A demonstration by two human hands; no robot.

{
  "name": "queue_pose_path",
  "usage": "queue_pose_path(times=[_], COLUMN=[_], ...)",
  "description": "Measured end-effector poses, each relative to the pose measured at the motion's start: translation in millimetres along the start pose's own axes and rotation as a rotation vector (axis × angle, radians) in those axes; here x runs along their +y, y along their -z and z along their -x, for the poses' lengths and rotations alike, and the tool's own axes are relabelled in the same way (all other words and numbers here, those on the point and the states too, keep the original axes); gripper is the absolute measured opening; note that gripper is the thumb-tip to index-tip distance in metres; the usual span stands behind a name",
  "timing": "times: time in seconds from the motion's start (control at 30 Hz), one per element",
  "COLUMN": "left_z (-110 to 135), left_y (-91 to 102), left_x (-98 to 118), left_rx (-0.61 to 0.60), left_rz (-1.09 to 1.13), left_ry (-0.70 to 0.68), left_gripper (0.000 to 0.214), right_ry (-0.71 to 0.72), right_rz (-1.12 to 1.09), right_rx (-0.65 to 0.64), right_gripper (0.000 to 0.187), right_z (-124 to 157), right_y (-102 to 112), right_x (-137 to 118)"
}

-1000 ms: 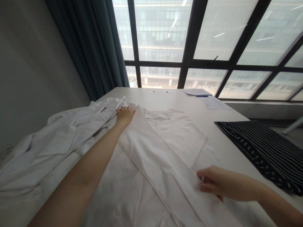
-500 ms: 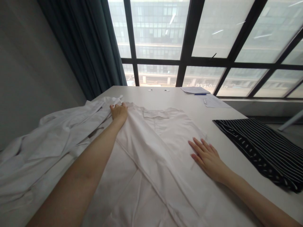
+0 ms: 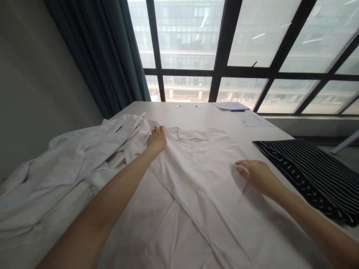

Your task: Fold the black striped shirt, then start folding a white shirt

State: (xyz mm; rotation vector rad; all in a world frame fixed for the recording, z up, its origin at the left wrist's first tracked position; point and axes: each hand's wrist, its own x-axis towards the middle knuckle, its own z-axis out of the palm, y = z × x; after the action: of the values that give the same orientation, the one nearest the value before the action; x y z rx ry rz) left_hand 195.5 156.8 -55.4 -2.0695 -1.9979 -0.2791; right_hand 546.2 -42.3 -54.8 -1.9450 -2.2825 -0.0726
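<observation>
A white garment [image 3: 196, 175] lies spread flat on the white table [image 3: 224, 119], its pocket flap toward the window. My left hand [image 3: 157, 139] rests at the garment's far left edge with its fingers curled into the cloth. My right hand [image 3: 256, 175] lies on the garment's right edge, fingers bent and pressing the fabric down. A diagonal fold line runs between the two hands toward the near edge.
A heap of crumpled white cloth [image 3: 61, 157] covers the table's left side. A black striped garment [image 3: 311, 172] lies at the right. Papers [image 3: 254, 120] and a blue pen [image 3: 238, 110] sit at the far edge by the window; a dark curtain [image 3: 112, 56] hangs at left.
My left hand has shifted right along the garment's far edge. My right hand went from the near fold to lying flat, then slid right to the garment's edge with fingers bent.
</observation>
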Motion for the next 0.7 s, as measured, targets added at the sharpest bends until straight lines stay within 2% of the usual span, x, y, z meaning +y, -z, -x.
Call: queue_pose_path(times=[0.07,0.17,0.27,0.4,0.53,0.63,0.7], left_z=[4.5,16.4,33.7,51.0,52.3,48.0,45.2], left_y=[1.3,7.7,15.8,20.6,21.2,26.2,29.8], left_x=[-4.2,-19.5,-36.4,-52.4,-60.0,-55.9,-45.9], left_rx=[-0.035,-0.046,-0.039,-0.032,-0.073,-0.08,-0.067], left_rz=[-0.012,-0.043,-0.074,-0.131,-0.162,-0.165,-0.156], left_ry=[-0.013,-0.045,-0.096,-0.146,-0.111,-0.085,-0.084], left_gripper=[0.046,0.046,0.046,0.043,0.036,0.04,0.043], right_ry=[0.06,0.17,0.23,0.179,0.15,0.141,0.14], right_rz=[-0.124,-0.306,-0.267,-0.141,-0.091,-0.073,-0.064], right_rx=[0.027,0.019,0.039,0.08,0.047,0.049,0.054], right_gripper=[0.035,0.032,0.034,0.044,0.048,0.048,0.048], right_z=[-13.1,-21.7,-18.5,-11.0,-9.4,-9.7,-9.7], right_y=[4.9,-2.3,-19.6,-39.9,-45.7,-45.0,-44.6], right_x=[-16.4,-43.0,-58.0,-54.5,-47.6,-48.7,-50.4])
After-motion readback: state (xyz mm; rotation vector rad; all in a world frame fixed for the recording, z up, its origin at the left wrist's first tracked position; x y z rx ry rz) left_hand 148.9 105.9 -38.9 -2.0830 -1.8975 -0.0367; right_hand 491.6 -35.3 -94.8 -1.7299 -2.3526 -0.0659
